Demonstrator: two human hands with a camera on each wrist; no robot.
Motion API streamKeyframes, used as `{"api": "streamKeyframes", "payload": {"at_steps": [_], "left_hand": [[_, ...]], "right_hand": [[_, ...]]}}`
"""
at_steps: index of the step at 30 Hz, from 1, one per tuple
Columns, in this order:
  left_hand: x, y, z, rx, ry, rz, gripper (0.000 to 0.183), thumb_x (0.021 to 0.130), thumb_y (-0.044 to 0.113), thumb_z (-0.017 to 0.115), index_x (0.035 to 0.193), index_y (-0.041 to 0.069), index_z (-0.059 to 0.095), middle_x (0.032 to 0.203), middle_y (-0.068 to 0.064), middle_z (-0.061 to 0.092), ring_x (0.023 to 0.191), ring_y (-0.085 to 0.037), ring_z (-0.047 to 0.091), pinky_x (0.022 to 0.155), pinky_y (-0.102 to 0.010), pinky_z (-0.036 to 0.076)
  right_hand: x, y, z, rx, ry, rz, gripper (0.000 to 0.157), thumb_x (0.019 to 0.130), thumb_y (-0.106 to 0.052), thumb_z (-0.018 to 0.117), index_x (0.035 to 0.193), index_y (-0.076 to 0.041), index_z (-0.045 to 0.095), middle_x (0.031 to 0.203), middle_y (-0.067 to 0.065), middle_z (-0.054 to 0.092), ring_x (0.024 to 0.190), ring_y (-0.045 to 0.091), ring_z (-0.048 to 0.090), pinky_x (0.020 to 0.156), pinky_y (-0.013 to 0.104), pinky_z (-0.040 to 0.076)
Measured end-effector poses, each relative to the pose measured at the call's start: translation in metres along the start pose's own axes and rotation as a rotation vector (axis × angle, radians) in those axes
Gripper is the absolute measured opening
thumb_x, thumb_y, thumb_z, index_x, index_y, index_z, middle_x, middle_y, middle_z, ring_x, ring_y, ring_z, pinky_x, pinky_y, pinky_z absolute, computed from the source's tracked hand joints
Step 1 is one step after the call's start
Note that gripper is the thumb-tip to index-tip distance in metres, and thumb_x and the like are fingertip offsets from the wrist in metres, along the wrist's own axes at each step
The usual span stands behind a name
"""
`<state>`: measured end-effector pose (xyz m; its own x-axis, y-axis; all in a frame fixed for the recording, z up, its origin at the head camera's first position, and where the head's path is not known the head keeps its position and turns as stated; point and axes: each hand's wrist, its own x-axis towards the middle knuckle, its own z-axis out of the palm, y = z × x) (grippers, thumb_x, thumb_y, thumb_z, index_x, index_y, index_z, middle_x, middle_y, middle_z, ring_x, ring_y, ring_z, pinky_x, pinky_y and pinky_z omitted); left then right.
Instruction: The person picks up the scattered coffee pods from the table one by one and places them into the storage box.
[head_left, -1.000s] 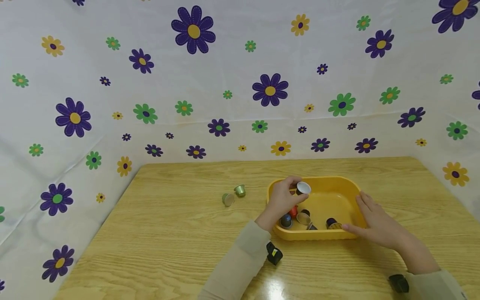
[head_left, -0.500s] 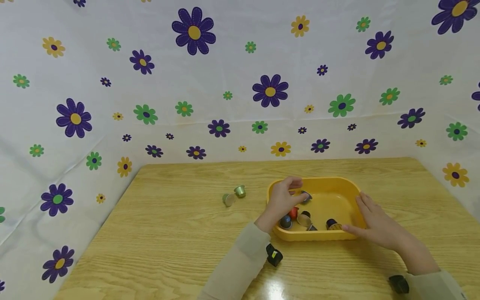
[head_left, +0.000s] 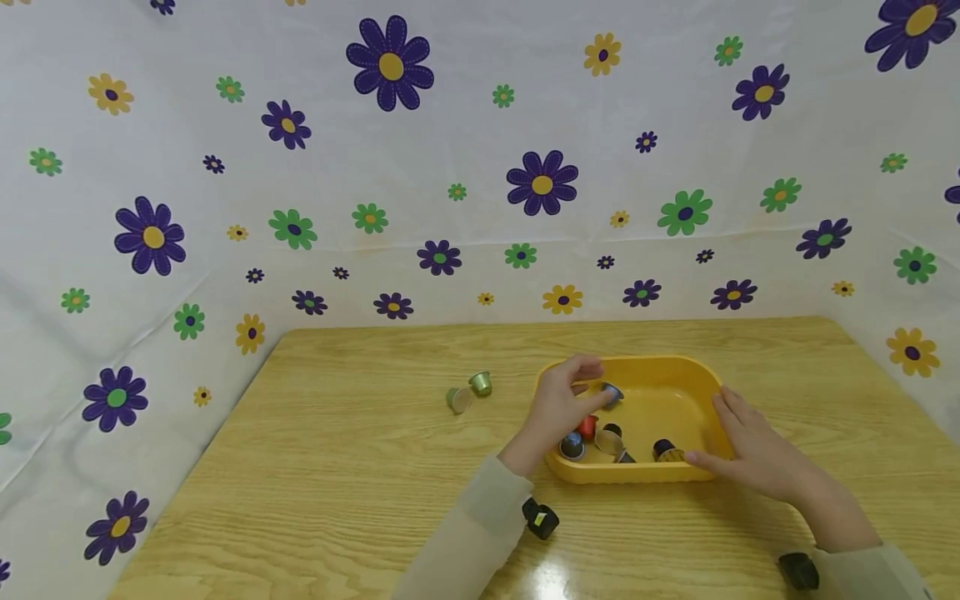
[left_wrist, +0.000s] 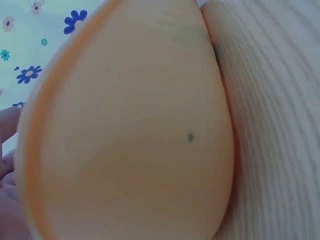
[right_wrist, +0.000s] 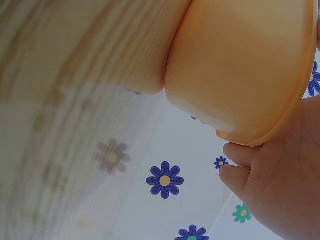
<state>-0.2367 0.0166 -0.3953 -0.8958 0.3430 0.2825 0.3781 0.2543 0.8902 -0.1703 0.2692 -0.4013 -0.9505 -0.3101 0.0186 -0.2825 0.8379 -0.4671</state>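
Note:
My left hand (head_left: 560, 402) hangs over the left side of the yellow plastic tray (head_left: 682, 404), fingers loosely bent. Beside its thumb tip, a blue coffee capsule (head_left: 612, 394) lies in the tray. Nearer the front left are a dark blue-grey capsule (head_left: 572, 446), a red capsule (head_left: 588, 427) and a tan-lidded capsule (head_left: 609, 442). A striped-lid capsule (head_left: 667, 451) lies near the front right. My right hand (head_left: 757, 446) rests against the tray's right end, fingers extended along the rim and thumb at the front edge. In the right wrist view, the hand (right_wrist: 280, 175) touches the rim.
Left of the tray, a shiny green capsule (head_left: 481, 383) and a paler green capsule with a tan lid (head_left: 459, 400) lie on the wooden table (head_left: 360, 467). A flowered white cloth (head_left: 465, 117) hangs behind the table and along its sides.
A second ago my left hand was holding the blue capsule, white lid showing. The capsule has dropped into the tray, and the hand has shifted slightly left. My right hand stays put.

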Motion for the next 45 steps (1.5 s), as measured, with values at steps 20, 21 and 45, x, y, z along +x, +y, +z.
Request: {"api": "streamKeyframes", "payload": {"at_steps": [20,21,45], "left_hand": [[-0.025,-0.001,-0.025,0.041,-0.013,0.063,0.037,0.079,0.009,0.067,0.113,0.001,0.055,0.107,-0.008,0.06,0.101,-0.019,0.055,0.084,-0.031,0.045],[-0.026,-0.002,-0.026,0.041,-0.013,0.058,0.037,0.079,0.009,0.067,0.113,0.001,0.055,0.107,-0.008,0.06,0.101,-0.02,0.055,0.084,-0.031,0.045],[-0.04,-0.008,-0.055,0.114,0.048,0.042,0.037,0.078,0.008,0.067,0.111,-0.001,0.055,0.106,-0.011,0.06,0.101,-0.02,0.055,0.083,-0.027,0.045]], "right_hand": [[-0.002,0.001,0.002,0.009,-0.012,0.006,0.095,0.081,-0.047,0.057,0.132,0.018,0.011,0.138,0.034,0.002,0.124,0.05,0.005,0.094,0.063,0.011],[-0.002,0.001,0.002,0.008,-0.012,0.005,0.095,0.081,-0.047,0.057,0.132,0.018,0.011,0.138,0.034,0.002,0.124,0.05,0.005,0.094,0.063,0.011],[0.001,0.002,0.002,-0.007,-0.006,-0.005,0.094,0.081,-0.045,0.058,0.132,0.018,0.012,0.137,0.035,0.004,0.123,0.051,0.007,0.094,0.063,0.013]]}}
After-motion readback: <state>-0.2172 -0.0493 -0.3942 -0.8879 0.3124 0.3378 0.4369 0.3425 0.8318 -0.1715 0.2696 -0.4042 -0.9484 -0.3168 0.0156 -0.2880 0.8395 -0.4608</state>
